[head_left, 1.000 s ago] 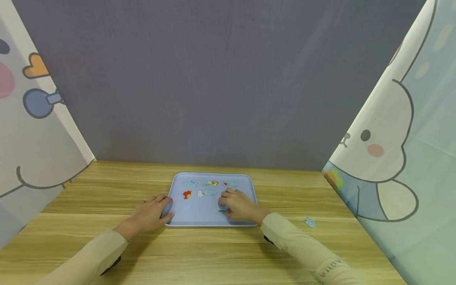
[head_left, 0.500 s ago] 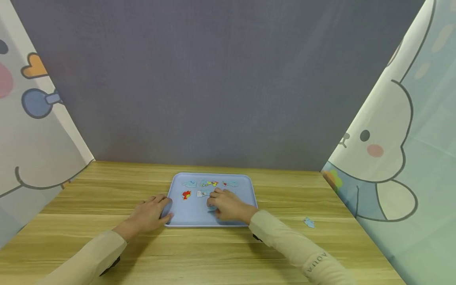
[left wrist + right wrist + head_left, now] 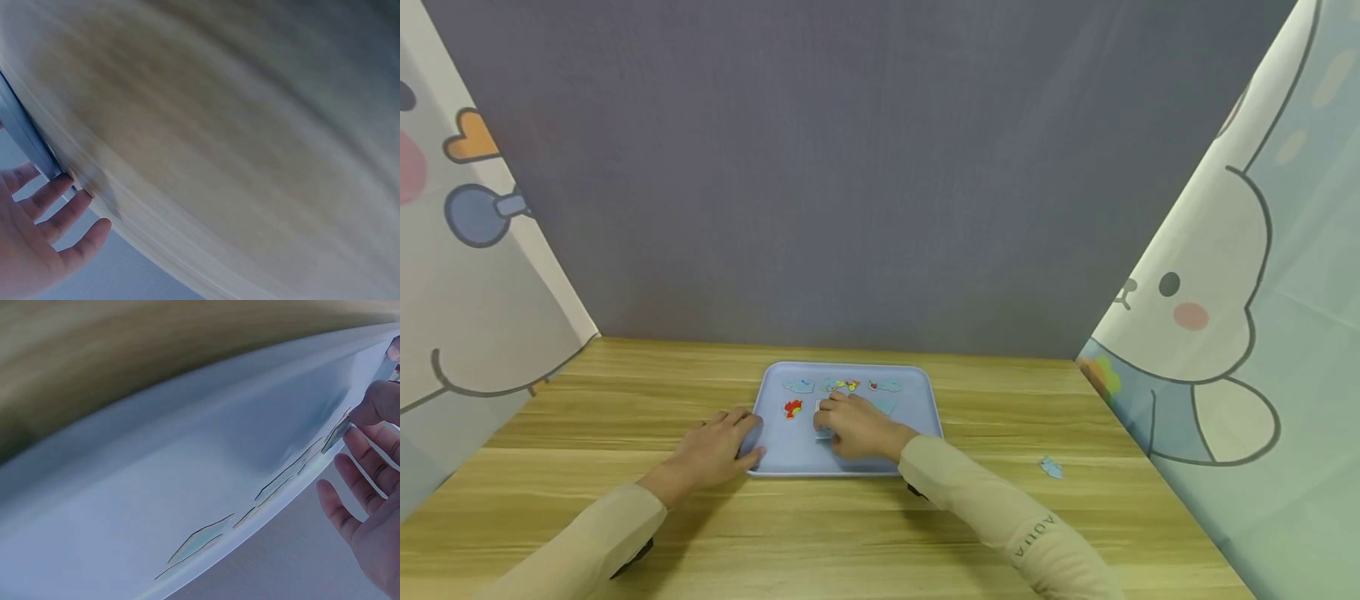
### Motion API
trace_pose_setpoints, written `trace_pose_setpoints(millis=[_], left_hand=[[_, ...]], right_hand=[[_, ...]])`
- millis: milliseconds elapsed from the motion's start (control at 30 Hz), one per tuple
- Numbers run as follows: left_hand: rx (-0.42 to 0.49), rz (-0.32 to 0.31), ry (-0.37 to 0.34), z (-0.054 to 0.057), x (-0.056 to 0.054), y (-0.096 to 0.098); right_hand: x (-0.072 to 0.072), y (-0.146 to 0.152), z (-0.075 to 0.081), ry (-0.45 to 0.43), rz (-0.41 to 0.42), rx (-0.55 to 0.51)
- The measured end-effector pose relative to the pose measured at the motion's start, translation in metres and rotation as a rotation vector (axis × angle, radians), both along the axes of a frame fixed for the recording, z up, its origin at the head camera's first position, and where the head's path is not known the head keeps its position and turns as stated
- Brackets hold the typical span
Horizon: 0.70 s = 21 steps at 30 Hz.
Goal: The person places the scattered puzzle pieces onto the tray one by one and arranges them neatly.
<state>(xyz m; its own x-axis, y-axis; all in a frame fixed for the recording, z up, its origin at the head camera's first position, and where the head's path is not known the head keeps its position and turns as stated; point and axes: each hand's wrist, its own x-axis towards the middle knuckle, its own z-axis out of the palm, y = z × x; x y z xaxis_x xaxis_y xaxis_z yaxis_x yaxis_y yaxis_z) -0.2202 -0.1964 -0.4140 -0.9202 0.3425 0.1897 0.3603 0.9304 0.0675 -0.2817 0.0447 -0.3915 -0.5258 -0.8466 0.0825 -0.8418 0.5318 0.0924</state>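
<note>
My right hand [image 3: 859, 427] is over the middle of a pale blue tray [image 3: 901, 460]. Between thumb and fingers it pinches a flat light-blue puzzle piece [image 3: 336, 435]; the hand hides most of it. Just beyond the fingers, another piece is largely covered. A red puzzle piece [image 3: 793, 408] lies to the left of this hand and a light-blue puzzle piece [image 3: 885, 406] to its right. Along the tray's far side sit a light-blue piece [image 3: 800, 387], one with yellow [image 3: 842, 386] and one with a red spot [image 3: 884, 386]. My left hand [image 3: 717, 447] rests relaxed against the tray's left rim.
A single light-blue puzzle piece [image 3: 1051, 467] lies on the wooden table [image 3: 820, 542], right of the tray. Behind the table rises a dark grey panel [image 3: 850, 183]. Cartoon-printed curtains [image 3: 1225, 350] flank both sides.
My right hand has slid left across the tray with the pinched piece, uncovering the light-blue piece to its right and covering another. The left hand stays at the rim.
</note>
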Motion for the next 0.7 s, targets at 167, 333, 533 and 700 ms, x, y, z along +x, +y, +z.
trace_pose_setpoints(millis=[167,333,533,700], left_hand=[[0.005,-0.001,-0.006,0.002,0.0,0.0],[-0.004,0.006,-0.004,0.001,0.0,0.0],[-0.009,0.007,-0.008,0.001,0.0,-0.001],[-0.01,0.001,0.0,0.0,-0.001,-0.002]], right_hand=[[-0.001,-0.01,0.001,-0.015,-0.004,0.015],[-0.001,-0.02,0.001,-0.014,-0.01,0.018],[-0.004,-0.032,0.0,-0.013,-0.037,0.026],[-0.005,-0.041,-0.001,-0.019,-0.049,0.035]])
